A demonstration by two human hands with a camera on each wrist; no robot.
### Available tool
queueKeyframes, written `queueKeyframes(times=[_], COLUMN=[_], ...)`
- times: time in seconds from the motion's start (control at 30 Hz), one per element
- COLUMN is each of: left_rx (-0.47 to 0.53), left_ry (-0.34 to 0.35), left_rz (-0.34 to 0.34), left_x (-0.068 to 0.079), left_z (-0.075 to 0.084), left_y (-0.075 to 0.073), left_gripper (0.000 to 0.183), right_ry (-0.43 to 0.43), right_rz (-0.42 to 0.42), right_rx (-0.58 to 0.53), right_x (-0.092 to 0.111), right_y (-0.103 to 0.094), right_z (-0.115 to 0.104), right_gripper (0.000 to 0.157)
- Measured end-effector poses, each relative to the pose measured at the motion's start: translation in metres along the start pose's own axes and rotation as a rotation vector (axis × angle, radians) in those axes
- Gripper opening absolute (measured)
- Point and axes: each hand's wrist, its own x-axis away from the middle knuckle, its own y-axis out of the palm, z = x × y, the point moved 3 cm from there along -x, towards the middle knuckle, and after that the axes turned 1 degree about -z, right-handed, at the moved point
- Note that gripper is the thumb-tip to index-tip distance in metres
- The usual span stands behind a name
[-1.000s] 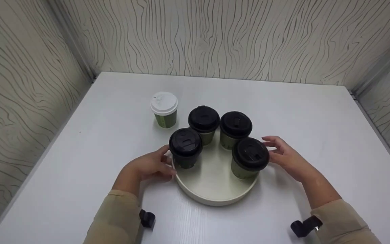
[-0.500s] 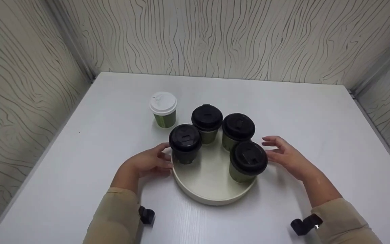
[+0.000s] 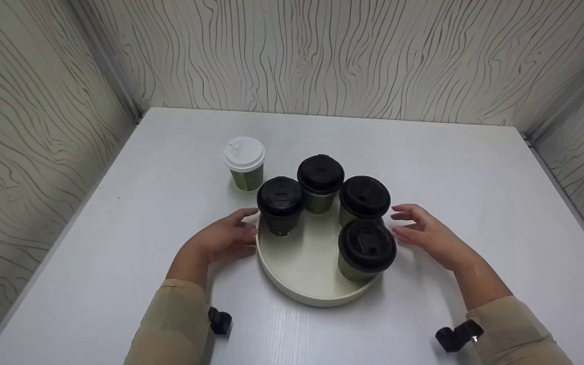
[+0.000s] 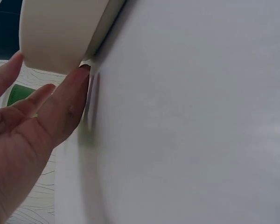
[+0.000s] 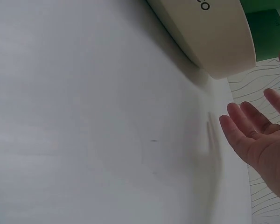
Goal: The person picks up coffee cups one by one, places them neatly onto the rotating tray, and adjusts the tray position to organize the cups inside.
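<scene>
A round cream tray [image 3: 297, 274] with a low rim bears several paper coffee cups with black lids: a front right cup [image 3: 365, 251], a right rear cup [image 3: 365, 200], a back cup [image 3: 321, 180] and a left cup [image 3: 281, 205]. At the tray's left side, my left hand [image 3: 226, 235] touches the rim wall with its fingertips; the left wrist view shows these fingers [image 4: 67, 100] against the tray wall [image 4: 60, 37]. My right hand [image 3: 424, 233] hovers beside the tray's right side, fingers spread and relaxed, apart from the tray wall [image 5: 214, 37] in the right wrist view.
Behind the tray to the left stands a smaller green paper cup [image 3: 245, 165] with a white lid. Everything is on a white table [image 3: 449, 167], enclosed by wood-grain patterned panels [image 3: 312, 56] at the back and sides.
The tray has turned clockwise with its cups: the left cup has gone backward, the right ones forward. My left fingers have shifted slightly backward along the rim; the right hand has barely moved.
</scene>
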Motion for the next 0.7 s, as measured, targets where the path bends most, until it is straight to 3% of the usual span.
queueKeyframes(times=[0.17,0.43,0.7], left_rx=[-0.004,-0.135,-0.124], left_ry=[-0.019,-0.037,-0.034], left_rz=[-0.004,-0.051,-0.041], left_x=[0.001,0.005,0.004], left_z=[-0.002,0.001,0.001], left_y=[0.002,0.01,0.01], left_gripper=[0.066,0.083,0.084], right_ry=[0.015,0.016,0.032], right_rz=[0.011,0.022,0.031], right_rx=[-0.003,0.035,0.017], right_x=[0.0,0.0,0.001], right_y=[-0.003,-0.007,-0.009], right_z=[0.0,-0.001,0.001], right_gripper=[0.058,0.059,0.06])
